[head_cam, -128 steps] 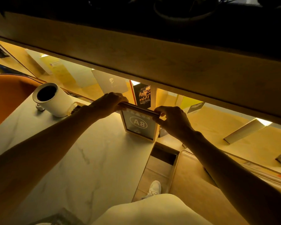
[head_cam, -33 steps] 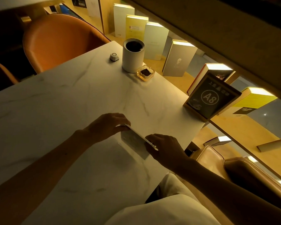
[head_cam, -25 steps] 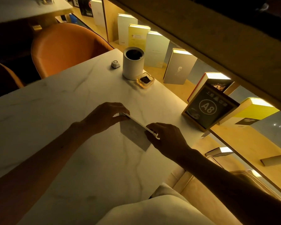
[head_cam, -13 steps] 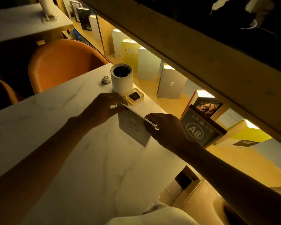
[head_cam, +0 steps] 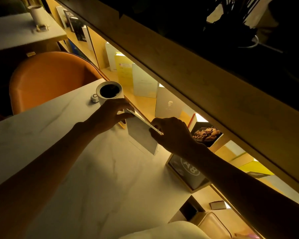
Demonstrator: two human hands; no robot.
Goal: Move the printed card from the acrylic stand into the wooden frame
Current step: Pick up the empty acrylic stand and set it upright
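Note:
A thin acrylic stand [head_cam: 141, 133] hangs tilted just above the marble table [head_cam: 93, 169], near its far edge. My left hand [head_cam: 110, 112] pinches its upper left corner and my right hand [head_cam: 173, 133] grips its right end. The stand looks clear, with no print that I can make out. At the table's right edge stands the wooden frame [head_cam: 178, 175], holding the dark printed card [head_cam: 190, 168] marked A8. My right forearm partly covers the frame.
A white cylindrical cup [head_cam: 110, 92] and a small round button [head_cam: 94, 97] sit just beyond my left hand. Past the table edge, books [head_cam: 167, 104] stand on a lit shelf under a low wooden beam [head_cam: 197, 80]. An orange chair [head_cam: 50, 80] is at the left.
Both hands have carried the acrylic stand away from me, from the table's middle to the far edge beside the cup. The frame with the A8 card has stayed in place.

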